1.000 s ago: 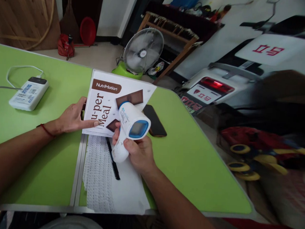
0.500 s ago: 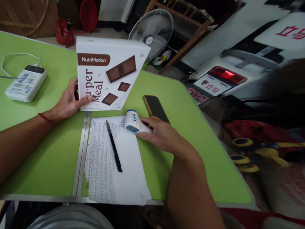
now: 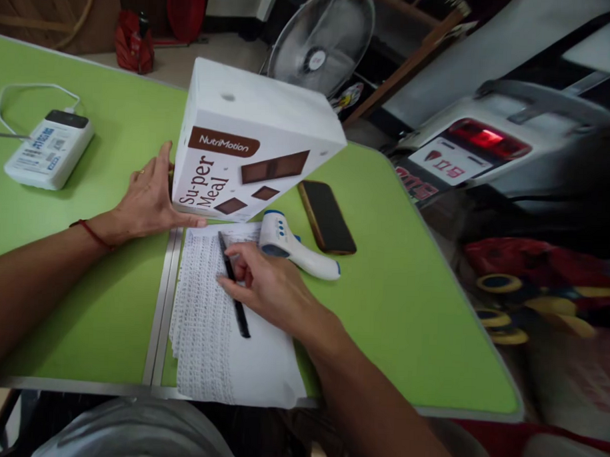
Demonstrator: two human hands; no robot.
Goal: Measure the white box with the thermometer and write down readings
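Note:
My left hand (image 3: 148,200) is against the left side of a white NutriMotion box (image 3: 212,152). Its fingers are spread and its thumb stretches along the box's lower front edge. The box stands at the top end of a stack of handwritten paper sheets (image 3: 260,360). Above the sheets, my right hand (image 3: 268,280) has thumb and forefinger apart, reaching over a black pen (image 3: 241,313). Whether they touch the pen is unclear. A white and blue infrared thermometer (image 3: 314,261) lies on its side just beyond my right hand. Beside it rests a dark phone (image 3: 330,216).
A white boxy device (image 3: 50,149) with cables sits at the left of the green table (image 3: 392,311). A metal seam (image 3: 162,317) crosses the tabletop. Past the far edge stands a fan (image 3: 321,42). To the right is a scooter with a lit red tail light (image 3: 488,138).
My right hand has let go of the thermometer and moved left to the pen. The box, tilted up before, has been set down; my left hand has loosened from it.

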